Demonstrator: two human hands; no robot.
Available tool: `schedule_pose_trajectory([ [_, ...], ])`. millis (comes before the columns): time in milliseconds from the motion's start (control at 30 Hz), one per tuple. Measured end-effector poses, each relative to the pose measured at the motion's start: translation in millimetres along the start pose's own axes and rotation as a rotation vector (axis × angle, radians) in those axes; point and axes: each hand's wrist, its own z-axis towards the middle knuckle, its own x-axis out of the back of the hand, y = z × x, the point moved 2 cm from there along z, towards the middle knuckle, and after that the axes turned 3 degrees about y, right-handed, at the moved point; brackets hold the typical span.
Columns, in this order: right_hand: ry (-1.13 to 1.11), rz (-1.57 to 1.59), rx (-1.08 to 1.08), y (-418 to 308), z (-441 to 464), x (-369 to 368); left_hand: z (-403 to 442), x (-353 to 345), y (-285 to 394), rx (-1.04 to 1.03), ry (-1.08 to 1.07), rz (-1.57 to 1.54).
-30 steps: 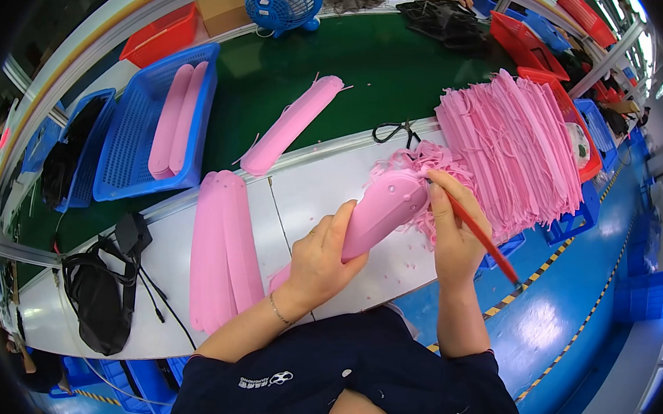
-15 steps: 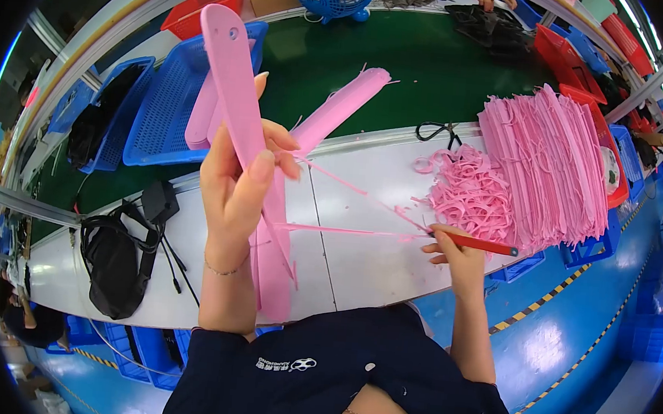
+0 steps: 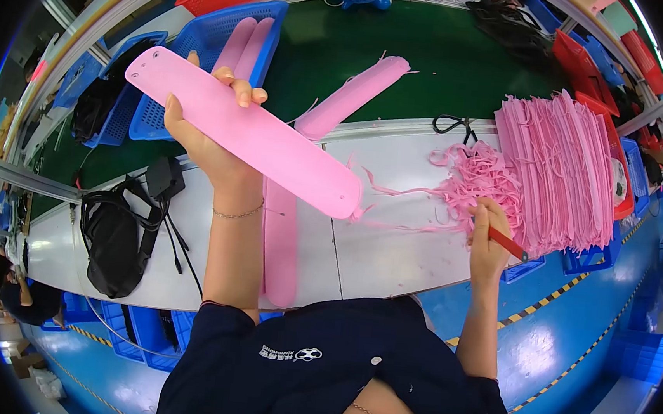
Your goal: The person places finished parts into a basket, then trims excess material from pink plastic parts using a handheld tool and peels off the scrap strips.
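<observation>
A long flat pink strip [image 3: 251, 134] with rounded ends and small holes is gripped in my left hand [image 3: 211, 131], tilted down to the right. From its lower end thin pink trimmings [image 3: 407, 189] stretch toward the right. My right hand [image 3: 490, 239] is closed around a red-handled tool [image 3: 509, 244] beside a tangled heap of pink trimmings [image 3: 478, 176]. The tool's tip is hidden. Under my left forearm another pink strip [image 3: 279, 253] lies on the white table. Farther back rests a pink piece with ragged edges [image 3: 356, 96].
A thick stack of pink strips [image 3: 556, 170] stands at the right. Pink strips lie in a blue basket [image 3: 269, 54] at the back left. A black pouch with cables [image 3: 122, 245] is on the left. Black-handled scissors [image 3: 456, 127] lie by the green surface [image 3: 443, 76].
The held strip has swung from near upright to a diagonal, its lower end now at the right. My right hand has moved right with the red-handled tool, over to the trimmings heap.
</observation>
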Motion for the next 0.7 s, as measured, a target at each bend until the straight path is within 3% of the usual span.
schedule_pose_trajectory([
  [67, -0.109, 0.17, 0.08, -44.7, 2.0, -18.3, -5.6, -8.7, -12.0, 0.027, -0.017, 0.025],
  [133, -0.372, 0.407, -0.092, -67.5, -10.5, -41.6, -12.1, -18.0, -20.9, 0.028, -0.033, 0.047],
  [167, -0.369, 0.407, -0.092, -72.5, -12.9, -49.3, -14.2, -23.2, -24.5, 0.018, -0.05, 0.067],
  [233, -0.436, 0.245, 0.164, -79.8, -16.6, -61.5, -16.9, -28.4, -27.7, 0.009, -0.072, 0.077],
  [333, -0.297, 0.11, 0.25, -69.2, 4.2, -58.3, -21.7, -23.4, -31.2, 0.124, -0.076, -0.036],
  [400, -0.171, -0.029, 0.333, -65.7, 18.3, -52.6, -29.2, -21.1, -38.8, 0.441, -0.233, -0.094],
  [467, -0.027, -0.046, 0.344, -63.9, 32.5, -46.2, -41.9, -7.6, -54.3, 0.847, -0.325, 0.044],
  [500, 0.051, -0.089, 0.318, -57.2, 41.7, -39.7, -49.3, -7.9, -58.4, 0.841, -0.322, 0.043],
  [567, 0.18, -0.135, 0.19, -41.7, 58.0, -17.9, -65.7, -5.4, -67.8, 0.714, -0.357, 0.948],
  [600, 0.232, -0.14, 0.087, -35.6, 65.8, -4.0, -71.2, 6.3, -72.2, 0.711, -0.35, 0.95],
  [667, 0.326, -0.073, -0.064, -16.7, 76.9, 23.6, -76.0, 23.1, -76.7, -0.074, -0.566, 1.679],
  [700, 0.326, -0.073, -0.062, -6.2, 80.6, 32.7, -73.4, 25.5, -73.7, -0.075, -0.564, 1.678],
])
